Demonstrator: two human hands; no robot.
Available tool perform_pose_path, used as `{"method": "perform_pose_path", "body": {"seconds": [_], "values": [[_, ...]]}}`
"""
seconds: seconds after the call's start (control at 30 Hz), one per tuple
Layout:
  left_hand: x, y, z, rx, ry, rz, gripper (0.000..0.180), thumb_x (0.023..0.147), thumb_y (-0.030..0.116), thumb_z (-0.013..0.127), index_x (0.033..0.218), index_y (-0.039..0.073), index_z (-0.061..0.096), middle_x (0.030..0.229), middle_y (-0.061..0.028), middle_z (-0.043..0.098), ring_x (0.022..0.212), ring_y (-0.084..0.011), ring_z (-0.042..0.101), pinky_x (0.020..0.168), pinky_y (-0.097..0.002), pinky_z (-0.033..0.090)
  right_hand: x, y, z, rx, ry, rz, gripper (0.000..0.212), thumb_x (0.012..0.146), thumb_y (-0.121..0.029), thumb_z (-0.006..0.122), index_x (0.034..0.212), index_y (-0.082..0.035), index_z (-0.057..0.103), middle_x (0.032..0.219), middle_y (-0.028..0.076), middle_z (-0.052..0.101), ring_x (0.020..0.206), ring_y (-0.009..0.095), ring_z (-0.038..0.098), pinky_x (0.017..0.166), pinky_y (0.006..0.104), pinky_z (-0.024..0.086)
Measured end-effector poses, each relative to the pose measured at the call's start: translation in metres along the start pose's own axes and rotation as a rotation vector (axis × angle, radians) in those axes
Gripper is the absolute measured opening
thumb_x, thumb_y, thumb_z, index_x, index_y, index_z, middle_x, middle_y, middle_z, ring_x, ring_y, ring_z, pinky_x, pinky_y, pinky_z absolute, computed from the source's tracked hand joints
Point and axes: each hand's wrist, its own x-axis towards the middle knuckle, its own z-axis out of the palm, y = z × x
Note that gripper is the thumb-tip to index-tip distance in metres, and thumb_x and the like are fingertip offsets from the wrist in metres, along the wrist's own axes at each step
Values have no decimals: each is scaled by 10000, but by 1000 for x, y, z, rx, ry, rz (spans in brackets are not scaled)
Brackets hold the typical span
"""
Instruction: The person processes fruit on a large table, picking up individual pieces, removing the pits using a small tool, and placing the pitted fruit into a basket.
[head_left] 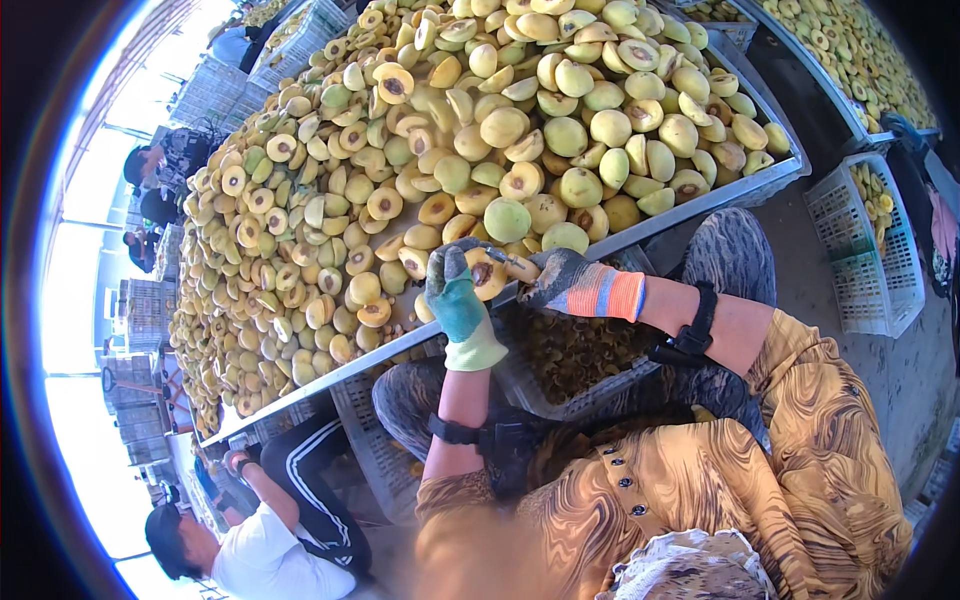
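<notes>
My left hand [463, 312], in a teal and pale yellow glove, holds a peach half [487, 275] with its brown pit hollow facing up, at the near edge of the heap. My right hand [580, 286], in a grey glove with an orange striped cuff, is closed around a small metal-tipped hand tool [502, 256]. The tool's tip is at the peach half; its exact shape is too small to make out. Right beyond both hands lies a large pile of yellow-green peaches [440, 170], many cut in half with brown centres.
The pile rests on a table with a raised metal rim [690, 213]. Below my hands, a crate [585, 400] holds dark scraps. A white crate [866, 250] with fruit pieces stands at right. A co-worker in a white shirt [275, 560] sits at lower left.
</notes>
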Motion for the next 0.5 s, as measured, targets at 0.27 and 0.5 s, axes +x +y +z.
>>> {"method": "perform_pose_path", "body": {"seconds": [0.27,0.5], "values": [[-12,-6,10,132,51,111,294,984,265,544,1066,-8,616,1042,-50,602,881,-119,558,778,-254,468,3,-6,3,31,-154,219,250,853,-253,640,978,-39,609,861,163,638,798,318,621,741,382,480],[-8,-3,17,308,42,334,234,978,191,529,1051,-12,618,970,-74,595,819,-143,566,728,-274,482,5,60,37,295,-403,122,200,881,-224,562,1011,-93,638,761,150,622,752,324,613,809,486,463]]}}
